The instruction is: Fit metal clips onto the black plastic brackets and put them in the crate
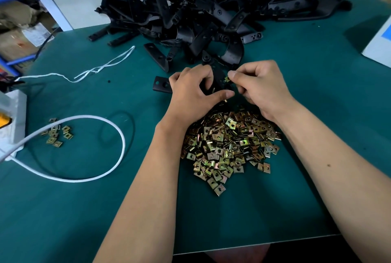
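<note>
Nearest the viewer, the green worktop (88, 209) ends at a pale edge at about five o'clock, and two bare forearms reach forward over it from the bottom of the view. Between the forearms, just past the centre, lies a heap of brass-coloured metal clips (229, 146), flat square pieces each with a hole, spilling toward six o'clock. At nine o'clock a thick white cable (118, 135) loops across the worktop from a white power strip (11, 123) at the left edge, and a small scatter of loose clips (57, 133) lies inside that loop. Just beyond the heap, the two hands meet. The left hand (190, 91) curls its fingers and thumb round a black plastic bracket (219, 78), holding it up just above the worktop. The right hand (259, 84) pinches a single clip (227, 79) between thumb and forefinger, and this clip touches the bracket's edge; whether it is fully seated cannot be told. A flat black bracket piece (161, 85) with a hole lies on the worktop just left of the left hand. At ten o'clock a thin white string (101, 67) trails across the cloth. Farther off, at twelve o'clock, a large tangled pile of black plastic brackets (211, 8) spreads across the far side of the worktop. At two to three o'clock, a pale box (378, 46) sits at the right edge.
</note>
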`<state>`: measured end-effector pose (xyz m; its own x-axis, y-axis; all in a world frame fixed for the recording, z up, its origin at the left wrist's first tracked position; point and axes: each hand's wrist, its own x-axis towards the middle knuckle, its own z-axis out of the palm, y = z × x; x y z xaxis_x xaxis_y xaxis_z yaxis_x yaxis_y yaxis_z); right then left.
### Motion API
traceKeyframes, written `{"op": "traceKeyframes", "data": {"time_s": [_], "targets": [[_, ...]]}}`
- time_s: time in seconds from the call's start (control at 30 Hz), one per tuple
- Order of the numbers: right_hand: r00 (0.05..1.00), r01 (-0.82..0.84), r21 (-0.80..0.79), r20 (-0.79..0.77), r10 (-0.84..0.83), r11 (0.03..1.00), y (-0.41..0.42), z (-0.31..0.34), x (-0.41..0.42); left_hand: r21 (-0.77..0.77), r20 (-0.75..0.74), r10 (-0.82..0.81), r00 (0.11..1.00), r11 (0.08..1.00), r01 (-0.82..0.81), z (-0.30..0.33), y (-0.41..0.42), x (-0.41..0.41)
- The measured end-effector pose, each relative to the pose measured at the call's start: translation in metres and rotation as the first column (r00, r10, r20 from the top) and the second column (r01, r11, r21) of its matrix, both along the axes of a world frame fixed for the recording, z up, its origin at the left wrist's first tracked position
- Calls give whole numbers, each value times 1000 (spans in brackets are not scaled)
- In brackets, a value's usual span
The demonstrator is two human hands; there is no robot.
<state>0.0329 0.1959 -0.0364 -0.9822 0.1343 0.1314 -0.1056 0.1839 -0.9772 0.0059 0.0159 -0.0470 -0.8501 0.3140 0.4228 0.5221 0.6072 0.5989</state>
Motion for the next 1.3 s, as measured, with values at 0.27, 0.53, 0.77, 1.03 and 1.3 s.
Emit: {"op": "traceKeyframes", "data": {"time_s": [0.27,0.53,0.77,1.03,1.3], "targets": [[998,-29,150,-52,37,988,-2,-2,-1,-15,-34,-4,999,1000,4,-2,3,-2],[985,27,366,-167,38,930,-7,0,1,6,-15,17,1000,1000,-17,-1,2,-1],[993,0,480,-104,57,877,2,-1,-1,403,45,135,990,904,-142,12,-27,-12],[927,-264,714,1,376,648,-7,7,4,466,109,185,977,859,-214,5,-32,-15],[966,-163,563,-76,247,810,0,1,0,364,85,173,981,911,-192,1,-25,-13]]}}
